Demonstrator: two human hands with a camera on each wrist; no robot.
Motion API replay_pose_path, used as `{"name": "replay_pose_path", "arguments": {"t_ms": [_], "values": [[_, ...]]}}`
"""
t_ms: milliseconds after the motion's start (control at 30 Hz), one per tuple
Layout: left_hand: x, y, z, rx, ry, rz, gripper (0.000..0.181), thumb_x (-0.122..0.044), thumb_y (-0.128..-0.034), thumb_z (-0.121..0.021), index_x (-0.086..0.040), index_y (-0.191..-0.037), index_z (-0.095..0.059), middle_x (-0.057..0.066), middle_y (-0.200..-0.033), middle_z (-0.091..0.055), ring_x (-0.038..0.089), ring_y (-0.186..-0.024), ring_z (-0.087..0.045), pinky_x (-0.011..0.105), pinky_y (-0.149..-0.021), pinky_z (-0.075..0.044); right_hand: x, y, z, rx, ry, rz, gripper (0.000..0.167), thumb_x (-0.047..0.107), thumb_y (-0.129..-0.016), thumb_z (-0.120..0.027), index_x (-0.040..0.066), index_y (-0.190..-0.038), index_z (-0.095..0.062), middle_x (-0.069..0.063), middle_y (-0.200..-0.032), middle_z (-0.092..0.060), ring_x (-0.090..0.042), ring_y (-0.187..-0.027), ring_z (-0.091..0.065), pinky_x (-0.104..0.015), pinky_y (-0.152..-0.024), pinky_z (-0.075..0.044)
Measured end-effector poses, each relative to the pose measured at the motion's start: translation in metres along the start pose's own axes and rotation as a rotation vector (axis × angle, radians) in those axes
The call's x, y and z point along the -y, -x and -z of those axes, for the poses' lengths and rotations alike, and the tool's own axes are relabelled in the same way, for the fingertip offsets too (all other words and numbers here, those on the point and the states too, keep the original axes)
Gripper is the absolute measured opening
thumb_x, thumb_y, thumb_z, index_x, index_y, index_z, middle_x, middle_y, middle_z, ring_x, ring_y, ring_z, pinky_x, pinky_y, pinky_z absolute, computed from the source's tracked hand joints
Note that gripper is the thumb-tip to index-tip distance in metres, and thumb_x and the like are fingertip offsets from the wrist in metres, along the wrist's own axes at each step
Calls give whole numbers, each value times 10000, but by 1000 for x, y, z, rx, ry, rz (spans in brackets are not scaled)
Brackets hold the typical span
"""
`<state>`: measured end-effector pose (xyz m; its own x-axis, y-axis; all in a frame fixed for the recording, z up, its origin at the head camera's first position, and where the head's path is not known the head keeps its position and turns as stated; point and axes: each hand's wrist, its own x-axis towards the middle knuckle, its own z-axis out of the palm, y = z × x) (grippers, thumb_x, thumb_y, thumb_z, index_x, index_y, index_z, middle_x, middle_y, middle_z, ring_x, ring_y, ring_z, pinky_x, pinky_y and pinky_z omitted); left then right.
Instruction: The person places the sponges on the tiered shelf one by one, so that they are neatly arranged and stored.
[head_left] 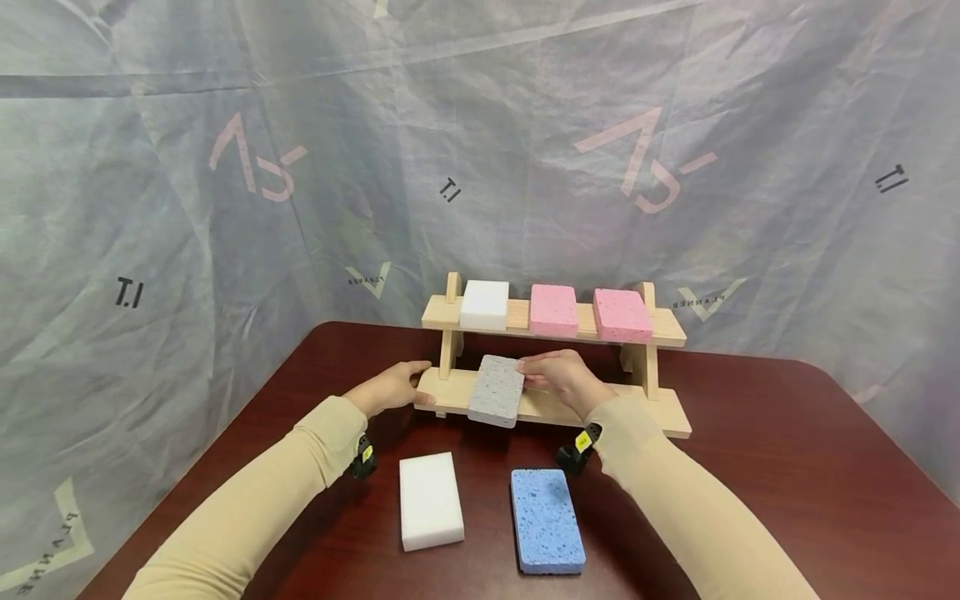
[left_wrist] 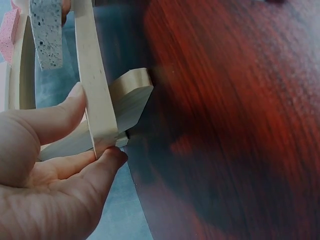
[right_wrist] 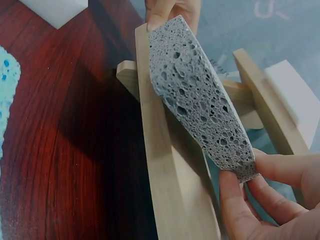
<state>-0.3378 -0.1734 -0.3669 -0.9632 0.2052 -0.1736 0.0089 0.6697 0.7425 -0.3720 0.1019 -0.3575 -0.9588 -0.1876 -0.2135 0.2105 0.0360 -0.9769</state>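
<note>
My right hand (head_left: pixel 564 379) pinches the right edge of a grey speckled sponge (head_left: pixel 497 392), which is over the left part of the lower shelf (head_left: pixel 555 407). In the right wrist view the grey sponge (right_wrist: pixel 197 100) is tilted, with the fingertips of my right hand (right_wrist: pixel 270 195) at its end. My left hand (head_left: pixel 390 388) grips the left end of the lower shelf; in the left wrist view, thumb and fingers of that hand (left_wrist: pixel 60 165) are on either side of the board (left_wrist: pixel 95 75).
On the upper shelf (head_left: pixel 517 315) sit a white block (head_left: pixel 484 305) and two pink sponges (head_left: pixel 553 311), (head_left: pixel 622 316). A white block (head_left: pixel 431 502) and a blue sponge (head_left: pixel 547 521) lie on the dark red table (head_left: pixel 757 475) in front. A grey sheet (head_left: pixel 480 167) hangs behind.
</note>
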Motion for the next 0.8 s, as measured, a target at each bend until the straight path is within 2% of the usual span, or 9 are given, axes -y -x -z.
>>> {"name": "replay_pose_path", "arguments": {"t_ms": [200, 400, 500, 633, 733, 800], "values": [[0, 0, 0, 2, -10, 12, 754, -68, -895, -686, -3, -1520, -269, 209, -1560, -291, 355, -1404, -356, 430, -1091, -398, -4, -7, -5, -39, 31, 12, 371, -28, -870, -676, -172, -1201, -590, -26, -787, -691, -54, -688, -656, -264, -746, -583], [0, 2, 0, 6, -21, 15, 760, -73, -899, -682, -10, -1525, -257, 207, -1565, -280, 354, -1411, -345, 432, -1092, -397, -6, -6, -11, -89, 7, 21, 378, -17, -858, -698, -169, -1188, -596, -63, -841, -692, -73, -726, -664, -318, -832, -570], [0, 3, -1, 14, -24, 13, 758, -80, -903, -679, -13, -1527, -253, 207, -1567, -273, 355, -1412, -343, 431, -1086, -405, -6, -3, -13, -116, 15, 26, 381, -8, -856, -706, -168, -1185, -599, -156, -986, -707, -87, -765, -670, -352, -893, -547], [0, 4, 0, 14, -24, 17, 759, -90, -904, -681, -27, -1529, -257, 196, -1573, -268, 354, -1413, -341, 435, -1087, -404, -4, 3, -16, -130, 41, -1, 421, 30, -859, -719, -136, -1224, -593, -241, -1267, -602, -171, -952, -691, -371, -969, -506], [0, 4, 1, 11, -22, 14, 753, -86, -909, -674, -23, -1530, -253, 199, -1571, -269, 359, -1410, -345, 441, -1087, -402, -3, 7, -17, -118, 84, -24, 463, 72, -850, -740, -93, -1256, -592, -226, -1369, -528, -245, -1128, -639, -374, -1009, -480], [1, 3, 0, 14, -19, 13, 752, -84, -913, -669, -19, -1531, -246, 203, -1572, -264, 362, -1412, -340, 442, -1087, -403, -3, 9, -18, -110, 123, -36, 492, 105, -833, -765, -58, -1267, -599, -198, -1397, -509, -265, -1188, -605, -370, -1023, -471]]}}
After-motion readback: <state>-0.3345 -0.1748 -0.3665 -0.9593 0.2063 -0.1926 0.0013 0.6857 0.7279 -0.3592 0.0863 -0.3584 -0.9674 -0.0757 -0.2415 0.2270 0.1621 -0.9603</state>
